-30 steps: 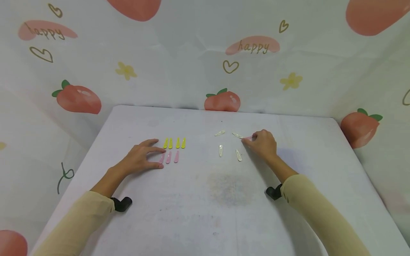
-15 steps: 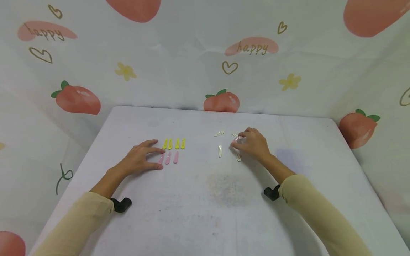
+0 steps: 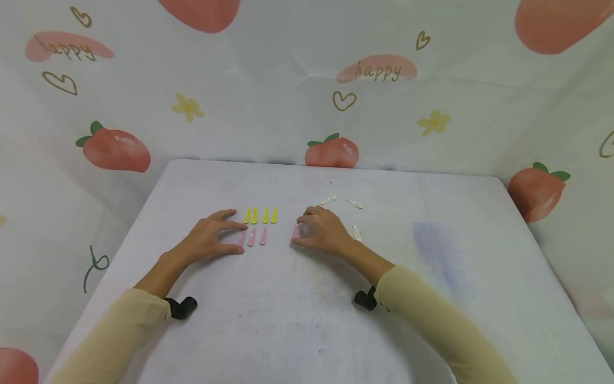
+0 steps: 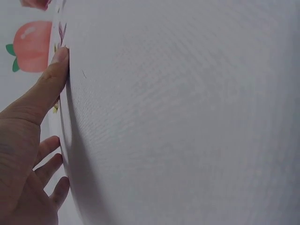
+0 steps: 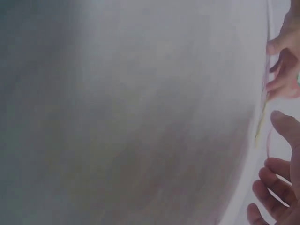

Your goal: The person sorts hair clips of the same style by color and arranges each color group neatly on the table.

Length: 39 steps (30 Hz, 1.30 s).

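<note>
In the head view my left hand (image 3: pixel 208 237) rests on the table at left. Its spread thumb and index fingertip lie at the two ends of the leftmost pink hair clip (image 3: pixel 241 238). Beside that lie two more pink hair clips, in a row below several yellow hair clips (image 3: pixel 265 215). My right hand (image 3: pixel 323 230) holds another pink hair clip (image 3: pixel 295 231) between thumb and fingers, just above the table, right of the row. The left wrist view shows my left hand (image 4: pixel 33 136) against the tabletop; the right wrist view shows my right hand (image 5: pixel 283 173) at its edge.
Pale, cream-coloured hair clips (image 3: pixel 355 204) lie apart on the right half of the white table (image 3: pixel 288 330). One is partly behind my right wrist. A white cloth (image 3: pixel 268 80) printed with peaches hangs behind the table.
My right hand has carried the pink hair clip left, from beside the cream hair clips toward the pink row. It now covers one cream clip's spot. The left hand stays put.
</note>
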Available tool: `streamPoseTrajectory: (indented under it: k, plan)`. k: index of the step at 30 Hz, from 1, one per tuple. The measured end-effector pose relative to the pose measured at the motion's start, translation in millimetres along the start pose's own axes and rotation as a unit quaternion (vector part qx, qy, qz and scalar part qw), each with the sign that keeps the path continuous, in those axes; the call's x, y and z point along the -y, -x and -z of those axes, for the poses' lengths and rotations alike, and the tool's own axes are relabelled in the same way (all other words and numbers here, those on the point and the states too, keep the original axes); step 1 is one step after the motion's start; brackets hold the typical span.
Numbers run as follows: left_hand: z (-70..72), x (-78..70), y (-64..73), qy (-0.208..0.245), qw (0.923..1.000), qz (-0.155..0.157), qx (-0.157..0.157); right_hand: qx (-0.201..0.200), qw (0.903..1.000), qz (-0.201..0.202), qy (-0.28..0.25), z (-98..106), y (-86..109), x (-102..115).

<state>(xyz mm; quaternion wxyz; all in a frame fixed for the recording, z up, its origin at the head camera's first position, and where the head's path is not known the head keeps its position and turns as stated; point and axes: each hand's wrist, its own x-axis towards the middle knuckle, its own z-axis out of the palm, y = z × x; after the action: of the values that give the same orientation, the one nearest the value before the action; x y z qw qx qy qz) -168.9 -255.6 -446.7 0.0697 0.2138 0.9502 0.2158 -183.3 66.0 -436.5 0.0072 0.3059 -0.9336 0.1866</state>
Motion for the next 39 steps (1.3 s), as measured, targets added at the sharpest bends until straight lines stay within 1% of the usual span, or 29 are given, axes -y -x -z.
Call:
streamPoseTrajectory:
  k: [4, 7, 12, 15, 19, 25, 29, 32, 36, 39]
  plan:
    - [-1.6, 0.5, -1.7, 0.0, 1.0, -0.001, -0.003, 0.028, 0.9994, 0.009, 0.016, -7.1, -13.9, 15.9]
    - [-2.1, 1.1, -2.8, -0.002, 1.0, 0.0, -0.002, 0.04, 0.9988, 0.013, 0.024, -10.9, -22.9, 25.6]
    - [-2.6, 2.0, -4.1, -0.003, 1.0, -0.004, -0.004, 0.061, 0.9979, -0.001, 0.021, -16.6, -33.0, 36.9]
    - [-2.9, 1.0, -4.8, -0.003, 0.9999, -0.009, -0.007, 0.072, 0.997, -0.016, 0.021, -20.2, -35.6, 39.9]
    - [-2.8, -0.1, -5.3, -0.005, 1.0, -0.008, -0.002, 0.074, 0.9966, -0.03, 0.022, -21.8, -36.5, 41.5]
    - [-1.9, -1.5, -5.0, -0.003, 0.9999, -0.012, -0.008, 0.081, 0.9961, -0.033, 0.009, -18.7, -35.3, 40.3]
    - [-3.6, -0.6, -5.7, 0.001, 1.0, -0.006, -0.002, 0.077, 0.9966, -0.028, 0.0, -12.4, -29.1, 33.0]
    - [-3.9, 0.3, -5.2, 0.008, 0.9999, -0.006, 0.001, 0.078, 0.9967, -0.018, -0.013, -2.7, -18.4, 20.7]
    - [-2.0, 1.6, -2.6, 0.011, 0.9999, -0.013, 0.0, 0.087, 0.9956, -0.009, -0.033, 14.4, 2.1, -4.8]
    - [-1.1, 2.5, -1.2, 0.008, 0.9999, -0.013, 0.001, 0.082, 0.9959, -0.012, -0.036, 24.7, 18.5, -29.1]
